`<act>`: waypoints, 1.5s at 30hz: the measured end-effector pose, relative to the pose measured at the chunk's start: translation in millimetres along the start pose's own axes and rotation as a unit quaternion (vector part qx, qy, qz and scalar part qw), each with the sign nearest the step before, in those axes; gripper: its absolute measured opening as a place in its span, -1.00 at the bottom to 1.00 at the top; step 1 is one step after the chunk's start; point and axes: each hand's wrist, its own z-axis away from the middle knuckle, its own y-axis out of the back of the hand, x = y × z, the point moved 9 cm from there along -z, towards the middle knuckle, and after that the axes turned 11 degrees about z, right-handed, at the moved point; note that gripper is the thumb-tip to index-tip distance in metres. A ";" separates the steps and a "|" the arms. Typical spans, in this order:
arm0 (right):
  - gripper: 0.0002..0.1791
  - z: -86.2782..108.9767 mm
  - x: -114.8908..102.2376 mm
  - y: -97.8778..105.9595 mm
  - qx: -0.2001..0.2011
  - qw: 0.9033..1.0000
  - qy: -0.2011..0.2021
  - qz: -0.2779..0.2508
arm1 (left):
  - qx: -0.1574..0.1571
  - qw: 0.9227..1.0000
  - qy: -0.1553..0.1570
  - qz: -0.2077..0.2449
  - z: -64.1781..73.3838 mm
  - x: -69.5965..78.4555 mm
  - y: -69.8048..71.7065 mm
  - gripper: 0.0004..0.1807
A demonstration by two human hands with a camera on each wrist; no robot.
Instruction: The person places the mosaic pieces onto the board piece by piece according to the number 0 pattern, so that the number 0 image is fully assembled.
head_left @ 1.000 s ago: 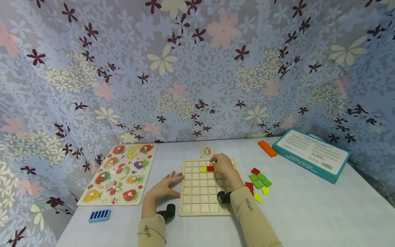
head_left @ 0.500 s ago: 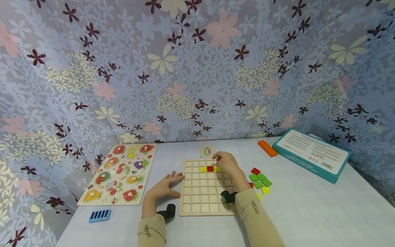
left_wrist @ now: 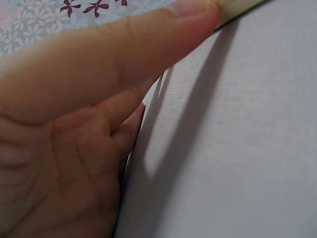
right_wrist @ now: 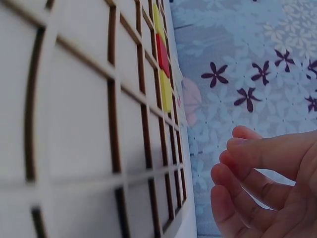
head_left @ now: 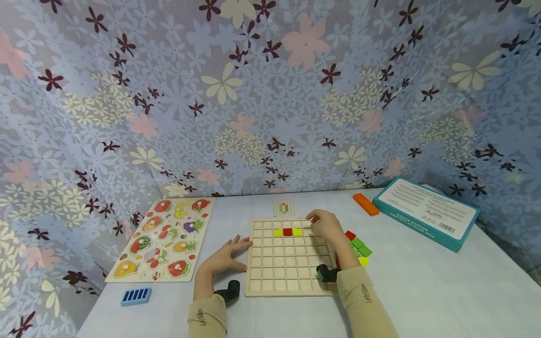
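A wooden grid board lies flat before me. In its second row from the far side, a red square tile sits between two yellow pieces, a left one and a right one. My left hand has its fingers spread, thumb and fingertips at the board's left edge; the thumb shows large in the left wrist view. Over the far right corner of the board is my right hand, loosely bent. The right wrist view shows nothing between its fingers.
Behind the board lies a small pattern card. Loose green tiles, red and yellow ones lie right of it, partly behind my right arm. A fruit puzzle, blue block, orange bar and teal box also stand about.
My right hand has moved right, away from the tile row toward the board's far right corner, uncovering the right yellow piece. The left hand has stayed at the board's edge.
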 end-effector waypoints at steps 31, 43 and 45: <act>-0.69 13.1 77.9 30.3 0.015 0.997 -0.076 -0.003 | 0.000 1.000 -0.007 0.013 1.1 2.5 -0.1 -0.17; -0.68 19.2 98.6 32.8 -0.003 0.993 -0.119 -0.007 | -0.002 1.000 -0.008 0.015 0.1 1.6 0.0 -0.17; -0.67 20.0 101.0 32.8 -0.009 0.992 -0.125 -0.009 | -0.002 1.000 -0.007 0.018 0.8 2.8 -0.2 -0.17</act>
